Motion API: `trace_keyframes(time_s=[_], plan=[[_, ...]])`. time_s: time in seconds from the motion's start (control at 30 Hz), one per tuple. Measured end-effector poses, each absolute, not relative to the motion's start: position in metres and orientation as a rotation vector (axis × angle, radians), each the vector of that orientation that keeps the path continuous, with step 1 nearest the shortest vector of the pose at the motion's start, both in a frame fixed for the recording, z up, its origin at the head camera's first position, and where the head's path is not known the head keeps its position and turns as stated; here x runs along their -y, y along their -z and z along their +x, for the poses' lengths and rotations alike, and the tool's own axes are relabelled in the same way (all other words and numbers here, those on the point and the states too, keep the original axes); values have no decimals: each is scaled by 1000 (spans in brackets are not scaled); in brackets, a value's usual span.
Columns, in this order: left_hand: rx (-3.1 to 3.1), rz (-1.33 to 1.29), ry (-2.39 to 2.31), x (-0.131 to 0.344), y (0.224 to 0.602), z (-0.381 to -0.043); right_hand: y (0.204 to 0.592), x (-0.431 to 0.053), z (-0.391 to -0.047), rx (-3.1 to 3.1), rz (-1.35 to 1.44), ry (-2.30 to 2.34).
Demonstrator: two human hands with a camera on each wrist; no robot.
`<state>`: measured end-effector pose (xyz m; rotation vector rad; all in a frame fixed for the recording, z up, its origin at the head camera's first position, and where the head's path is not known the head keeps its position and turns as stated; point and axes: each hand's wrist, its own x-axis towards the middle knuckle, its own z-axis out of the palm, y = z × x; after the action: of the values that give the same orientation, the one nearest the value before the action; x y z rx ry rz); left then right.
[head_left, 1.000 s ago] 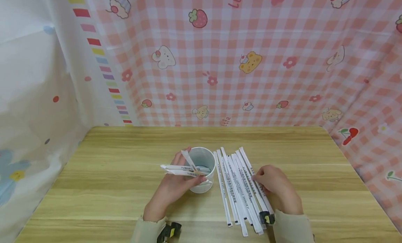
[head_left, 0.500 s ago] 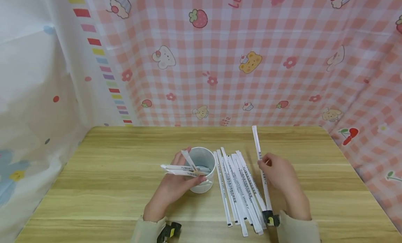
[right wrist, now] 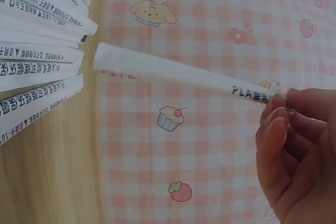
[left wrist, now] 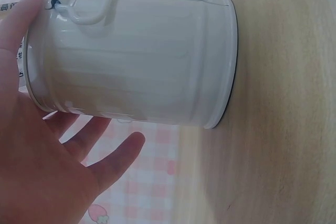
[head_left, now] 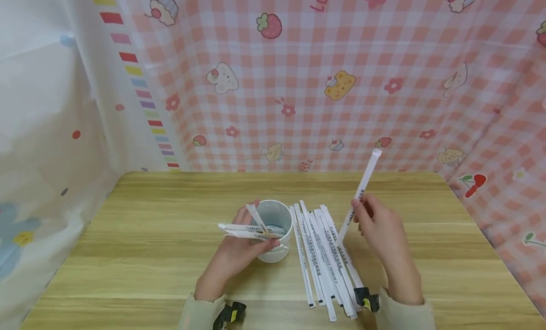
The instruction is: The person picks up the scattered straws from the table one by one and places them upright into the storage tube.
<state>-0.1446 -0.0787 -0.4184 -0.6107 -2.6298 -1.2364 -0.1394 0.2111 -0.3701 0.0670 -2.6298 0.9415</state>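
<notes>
My left hand [head_left: 236, 256] grips a small white metal bucket [left wrist: 136, 61] near its rim, with the thumb at the front and fingers behind. The bucket stands upright on the table, and its white wire handle [left wrist: 94, 19] shows in the left wrist view. Several paper-wrapped straws [head_left: 243, 230] lean out of it over the hand. Thumb and fingertips of my right hand [head_left: 386, 235] pinch a single wrapped straw [right wrist: 157, 69], held tilted with its far end up and to the right. Its lower end overlaps the pile of wrapped straws [head_left: 328, 263] in the head view.
The pile lies on the wood-grain table [head_left: 149, 235] just right of the bucket, its straws roughly parallel. A pink checked cloth [head_left: 298, 83] hangs behind the table, and a white sheet [head_left: 47, 131] hangs at the left.
My right hand has lifted a wrapped straw from the right side of the pile, moved slightly away, and tilted it to the right. The left hand and bucket have stayed put.
</notes>
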Motion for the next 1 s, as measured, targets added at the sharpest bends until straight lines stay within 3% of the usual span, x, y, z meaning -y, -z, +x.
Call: trace_keyframes(time_s=[1.0], plan=[[2633, -607, 1231, 79, 417, -144, 348, -148, -118, 1976, 644, -902]])
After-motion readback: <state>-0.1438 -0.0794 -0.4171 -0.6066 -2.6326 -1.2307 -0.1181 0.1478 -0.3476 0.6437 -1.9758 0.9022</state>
